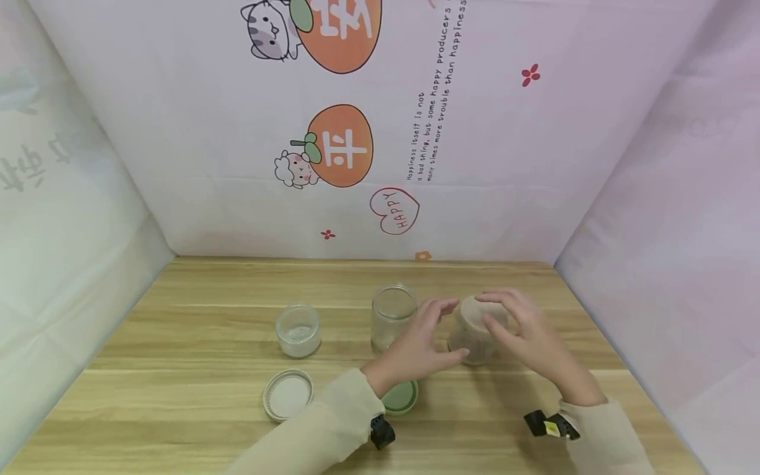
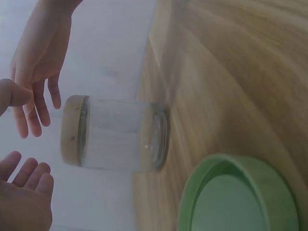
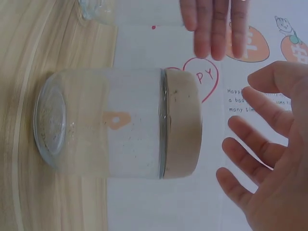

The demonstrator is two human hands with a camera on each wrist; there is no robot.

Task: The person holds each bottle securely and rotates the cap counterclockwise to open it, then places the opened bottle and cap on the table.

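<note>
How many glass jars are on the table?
3: a small jar at left, a taller jar in the middle, partly behind the left hand, and a lidded jar at right.

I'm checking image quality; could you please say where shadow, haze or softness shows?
Head: faint shadow on the wooden tabletop near the right hand; left wrist: dim haze, with the green lid soft-edged; right wrist: pale haze, small glints at the neck of the lidded glass jar.
</note>
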